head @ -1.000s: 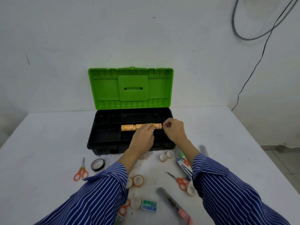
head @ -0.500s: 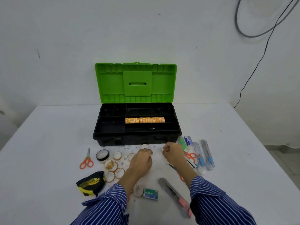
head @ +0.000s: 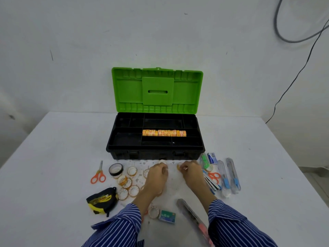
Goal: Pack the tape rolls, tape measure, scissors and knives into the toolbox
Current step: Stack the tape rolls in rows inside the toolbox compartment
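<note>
Toolbox (head: pixel 156 154) open, far centre; orange tape row (head: pixel 164 133) inside. Right hand (head: pixel 191 172) fingers seemingly pinch small roll (head: pixel 179 166); left hand (head: pixel 156 177) curled — contents unclear. Risk: roll slips, wheels off surface (head: pixel 53 157).

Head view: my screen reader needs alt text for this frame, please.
Two hands, left hand and right hand, each pinch a small tape roll on a white table in front of an open toolbox holding a row of orange tape rolls. Scissors, tape measure and knives lie around.
</note>
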